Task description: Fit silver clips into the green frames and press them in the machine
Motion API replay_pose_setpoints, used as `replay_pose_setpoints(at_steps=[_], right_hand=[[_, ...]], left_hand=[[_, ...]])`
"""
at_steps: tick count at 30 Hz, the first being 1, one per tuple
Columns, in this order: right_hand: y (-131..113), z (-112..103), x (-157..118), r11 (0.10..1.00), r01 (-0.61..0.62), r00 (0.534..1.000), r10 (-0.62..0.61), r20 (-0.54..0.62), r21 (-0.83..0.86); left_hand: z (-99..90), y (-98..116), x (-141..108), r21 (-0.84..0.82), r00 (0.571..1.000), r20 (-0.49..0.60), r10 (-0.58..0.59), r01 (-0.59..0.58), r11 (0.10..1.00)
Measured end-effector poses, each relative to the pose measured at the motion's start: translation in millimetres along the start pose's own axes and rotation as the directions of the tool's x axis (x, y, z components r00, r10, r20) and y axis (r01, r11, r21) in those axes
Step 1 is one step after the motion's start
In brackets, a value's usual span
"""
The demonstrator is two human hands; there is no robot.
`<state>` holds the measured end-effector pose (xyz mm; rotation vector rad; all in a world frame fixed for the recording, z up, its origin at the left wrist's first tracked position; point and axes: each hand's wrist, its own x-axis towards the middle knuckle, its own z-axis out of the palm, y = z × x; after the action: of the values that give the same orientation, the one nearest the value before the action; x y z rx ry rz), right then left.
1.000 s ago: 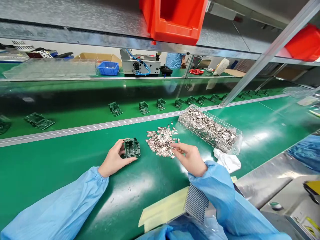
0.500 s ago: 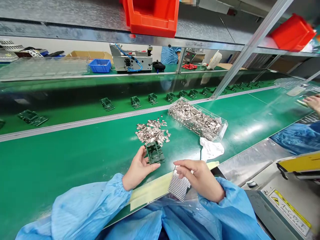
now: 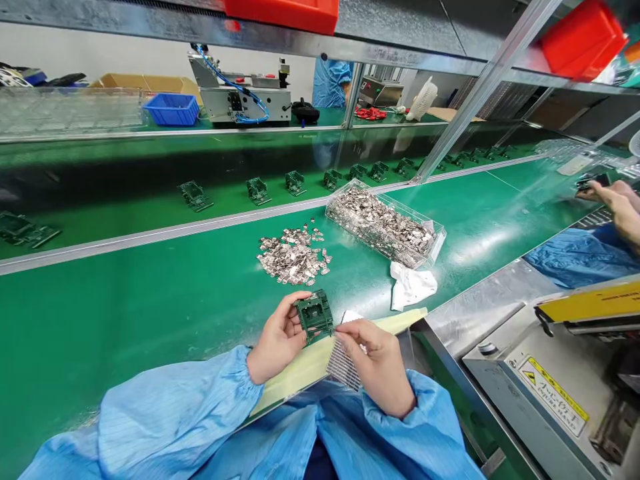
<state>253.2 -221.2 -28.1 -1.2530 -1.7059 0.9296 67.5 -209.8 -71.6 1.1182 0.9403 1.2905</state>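
Near the table's front edge, my left hand grips a green circuit board assembly by its left side. My right hand is closed in a pinch at the board's lower right corner; whatever its fingertips hold is too small to name. Beneath the right hand lies a ridged silvery sheet, partly covered by that hand. Beyond the board, a loose pile of small metal pieces rests on the green surface, and a clear tray of similar pieces stands to its right.
A white cloth lies right of my hands, beside yellow tape. Several boards line the strip behind the metal rail. A grey machine stands at the right. Another person's hands hold a dark item at far right.
My right hand has moved left to the board and its fingers have closed in a pinch. The board has been tilted. The view has shifted, and the other person's hands now hold a dark item.
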Motion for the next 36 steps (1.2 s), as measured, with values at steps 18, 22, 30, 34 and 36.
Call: replay_pose_setpoints(at_steps=[18,22,30,34,36], right_hand=[[-0.9,43.8,2.3,0.955,-0.136,0.954,0.198,-0.226,0.264],[2.4,49.0,-0.4,0.961,-0.117,0.949,0.182,-0.258,0.249],[2.6,53.3,-7.1,0.956,-0.077,0.940,0.164,-0.298,0.284],[2.7,53.0,-7.1,0.906,-0.109,0.941,0.226,-0.251,0.408],[2.6,53.8,-5.8,0.861,-0.133,0.941,0.266,-0.211,0.490]], left_hand=[[-3.8,-1.0,-11.5,0.085,0.993,0.106,0.052,-0.061,0.995],[-4.1,-2.7,-13.6,0.215,0.993,0.101,0.059,-0.079,0.973],[0.1,3.9,-17.8,0.311,0.997,0.050,0.058,-0.071,0.948],[4.5,8.8,-19.3,0.267,0.998,0.021,0.057,-0.061,0.962],[6.1,10.1,-20.4,0.254,0.999,0.008,0.052,-0.053,0.966]])
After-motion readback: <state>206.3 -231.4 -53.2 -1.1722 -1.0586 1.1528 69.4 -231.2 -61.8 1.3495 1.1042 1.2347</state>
